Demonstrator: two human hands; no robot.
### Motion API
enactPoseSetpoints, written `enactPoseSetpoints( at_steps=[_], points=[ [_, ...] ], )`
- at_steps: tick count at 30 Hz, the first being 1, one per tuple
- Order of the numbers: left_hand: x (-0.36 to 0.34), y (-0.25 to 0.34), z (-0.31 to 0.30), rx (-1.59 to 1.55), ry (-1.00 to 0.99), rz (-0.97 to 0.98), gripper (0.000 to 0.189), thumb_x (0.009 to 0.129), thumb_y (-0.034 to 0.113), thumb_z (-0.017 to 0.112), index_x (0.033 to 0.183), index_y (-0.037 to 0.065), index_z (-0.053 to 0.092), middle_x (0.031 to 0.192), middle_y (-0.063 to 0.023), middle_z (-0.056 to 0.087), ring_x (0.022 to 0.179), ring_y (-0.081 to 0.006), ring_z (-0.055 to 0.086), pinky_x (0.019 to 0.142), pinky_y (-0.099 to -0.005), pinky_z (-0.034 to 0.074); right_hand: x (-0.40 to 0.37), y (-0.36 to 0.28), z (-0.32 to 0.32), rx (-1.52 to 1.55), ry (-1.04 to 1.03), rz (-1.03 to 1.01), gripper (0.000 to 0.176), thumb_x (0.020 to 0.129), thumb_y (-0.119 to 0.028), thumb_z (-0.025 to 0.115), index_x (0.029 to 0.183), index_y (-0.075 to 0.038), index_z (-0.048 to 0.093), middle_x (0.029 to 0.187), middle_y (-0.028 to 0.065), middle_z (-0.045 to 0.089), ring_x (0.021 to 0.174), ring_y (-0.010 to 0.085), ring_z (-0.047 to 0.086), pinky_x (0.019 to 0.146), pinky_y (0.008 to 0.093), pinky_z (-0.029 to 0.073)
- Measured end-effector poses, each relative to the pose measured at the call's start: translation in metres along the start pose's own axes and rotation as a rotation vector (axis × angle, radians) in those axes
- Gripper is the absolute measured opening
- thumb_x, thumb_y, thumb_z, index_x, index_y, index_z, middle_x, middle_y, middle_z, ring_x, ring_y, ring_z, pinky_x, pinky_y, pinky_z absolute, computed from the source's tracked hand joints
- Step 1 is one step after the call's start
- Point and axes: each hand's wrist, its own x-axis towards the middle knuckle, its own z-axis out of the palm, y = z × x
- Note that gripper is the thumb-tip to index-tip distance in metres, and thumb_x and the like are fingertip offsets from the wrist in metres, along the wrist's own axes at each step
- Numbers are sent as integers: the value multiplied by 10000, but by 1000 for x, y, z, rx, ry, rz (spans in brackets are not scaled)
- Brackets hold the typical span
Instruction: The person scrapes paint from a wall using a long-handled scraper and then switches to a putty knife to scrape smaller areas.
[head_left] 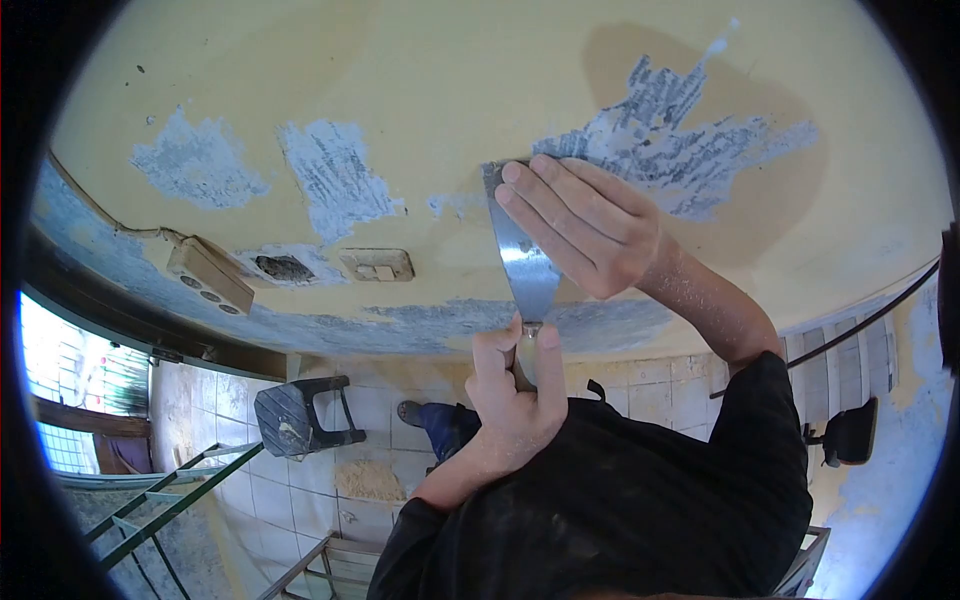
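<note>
A scraper (528, 270) with a wide metal blade stands against the yellowish wall (450, 100), blade edge up. My left hand (515, 390) is closed around its handle, low in front of my chest. Flat across the upper part of the blade lie the fingers of my right hand (590, 225), stretched out and pressing it to the wall. Just right of the blade edge is a large bare patch (660, 140), grey and streaked. Part of the blade is hidden under my right fingers.
Two more scraped patches, a left one (195, 160) and a nearer one (340, 175), mark the wall. Below them are a socket strip (210, 275), an open wall hole (284, 268) and a switch plate (376, 265). A black stool (290, 418) and a green ladder (170, 500) stand lower left.
</note>
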Motion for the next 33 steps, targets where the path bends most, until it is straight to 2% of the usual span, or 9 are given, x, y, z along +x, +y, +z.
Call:
enactPoseSetpoints(
  at_steps=[6, 8, 12, 14, 15, 26, 27, 29, 33],
  points=[
    [-13, 10, 1, 55, -47, -81, 243, 957, 52, 705, 1048, -38, 499, 721, -128, 633, 624, -80, 574, 535, -250, 443, -18, -9, -11, -10, 3, 38, 257, 852, -83, 688, 1083, -11, 773, 1115, 114, 758, 1094, 231, 693, 925, 324, 590],
    [-17, 10, 4, 31, -98, -142, 207, 996, 41, 642, 1074, -28, 464, 867, -91, 629, 807, -70, 515, 701, -237, 452, -25, -11, -12, -5, -1, 57, 251, 859, -83, 685, 1084, -14, 773, 1119, 112, 756, 1100, 231, 692, 926, 325, 591],
    [-18, 6, 8, 45, -95, -165, 215, 991, 35, 649, 1078, -28, 463, 856, -90, 625, 821, -68, 508, 710, -233, 452, -26, -13, -12, -18, -26, 76, 265, 865, -69, 681, 1105, 10, 761, 1155, 95, 734, 1131, 230, 660, 966, 332, 582],
    [-15, -1, 11, 63, -25, -15, 254, 959, 73, 708, 1062, -33, 500, 744, -181, 653, 625, -145, 623, 557, -291, 482, -24, -12, -10, -17, -10, 88, 264, 862, -69, 692, 1104, 9, 762, 1151, 92, 735, 1133, 230, 660, 965, 329, 584],
    [-15, 0, 12, 65, -21, -16, 254, 959, 73, 708, 1062, -33, 500, 744, -181, 653, 625, -145, 623, 557, -291, 482, -24, -12, -9, -25, -9, 85, 259, 861, -65, 699, 1101, 10, 762, 1142, 93, 738, 1131, 230, 660, 962, 327, 585],
    [-13, -6, 12, 65, -16, -22, 250, 949, 60, 719, 1055, -55, 524, 704, -89, 605, 582, -62, 526, 510, -246, 421, -19, -3, -2, -51, 34, 9, 236, 862, -65, 692, 1074, 4, 769, 1107, 123, 759, 1083, 228, 701, 940, 323, 593],
    [-13, -4, 10, 64, -17, -18, 250, 949, 60, 719, 1055, -55, 524, 704, -89, 605, 582, -62, 526, 510, -246, 421, -18, -3, -3, -41, 28, 9, 237, 865, -69, 689, 1076, 5, 768, 1102, 125, 760, 1081, 229, 701, 942, 324, 591],
    [-11, 1, 5, 79, -95, -109, 230, 998, 58, 643, 1077, -16, 440, 805, -86, 621, 742, -50, 501, 636, -214, 410, -16, -2, -1, -33, 24, 6, 238, 869, -74, 685, 1077, 7, 767, 1098, 128, 761, 1080, 231, 702, 945, 325, 589],
    [-4, 1, 1, 92, -86, -107, 219, 1000, 54, 637, 1073, -11, 440, 831, -82, 618, 755, -48, 494, 645, -208, 401, -2, 2, 5, -45, 27, -26, 240, 881, -85, 676, 1084, 4, 768, 1108, 129, 760, 1086, 237, 701, 962, 332, 579]
  ],
)
